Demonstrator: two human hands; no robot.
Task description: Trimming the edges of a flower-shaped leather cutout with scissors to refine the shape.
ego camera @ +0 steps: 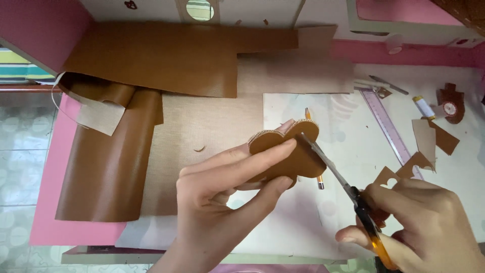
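Note:
My left hand (222, 202) pinches a small brown leather cutout (295, 156) with lobed, rounded edges, holding it above the table. My right hand (429, 227) grips scissors (348, 189) with orange and black handles. The open blades meet the cutout's upper right edge. A pencil (308, 114) lies on the white sheet underneath, mostly hidden by the cutout.
A large brown leather sheet (151, 55), partly rolled at the left, lies over beige fabric (202, 126) on the pink table (45, 202). At the right are a translucent ruler (386, 124), brown scraps (434, 139), a glue tube (423, 107) and a small brown figure (451, 103).

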